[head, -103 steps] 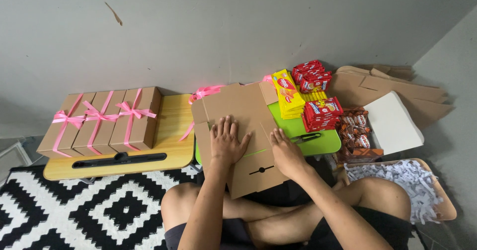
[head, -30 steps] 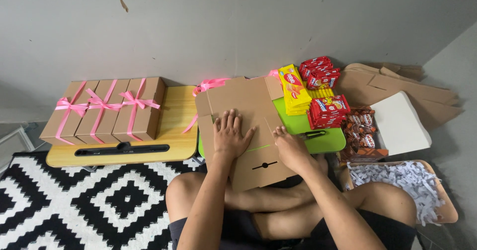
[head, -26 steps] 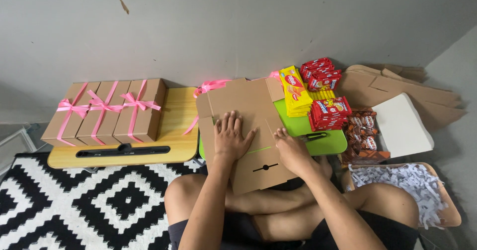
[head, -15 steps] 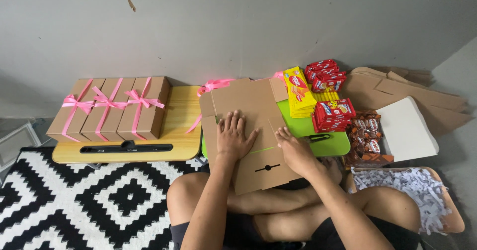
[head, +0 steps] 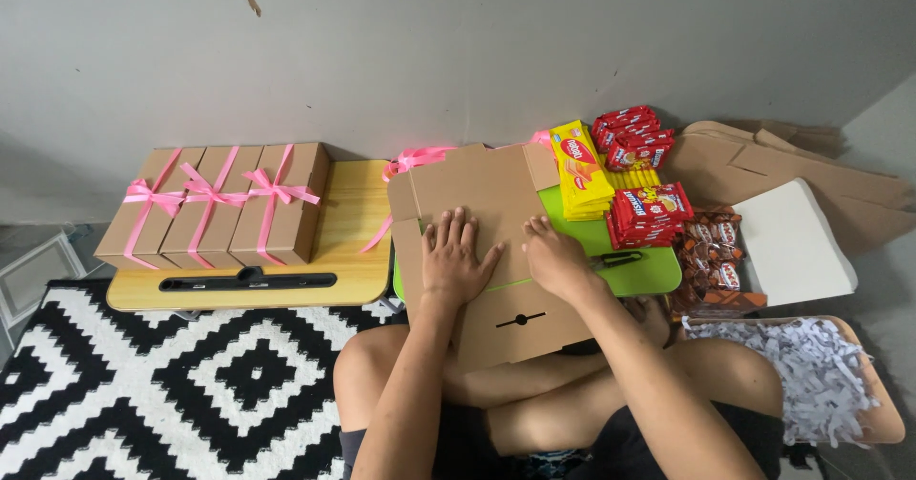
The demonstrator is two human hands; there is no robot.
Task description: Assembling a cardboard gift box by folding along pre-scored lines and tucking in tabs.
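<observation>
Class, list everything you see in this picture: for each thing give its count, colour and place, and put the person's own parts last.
Flat cardboard box: one, brown, unfolded across the green tray, under both hands.
Closed boxes: three, brown with pink ribbon bows, side by side on the wooden tray.
Wooden tray: one, light yellow, left.
Green tray: one, centre right.
Loose ribbon: pink, behind the flat box.
Yellow packets: a stack, on the green tray.
Red packets: several, behind and beside the yellow ones.
Brown-wrapped sweets: several, in an open white-lined box.
Shredded paper: white heap, lower right.
Cardboard blanks: brown pile, far right.
Rug: black and white, lower left.
Left hand: flat on the cardboard.
Right hand: flat on the cardboard.
</observation>
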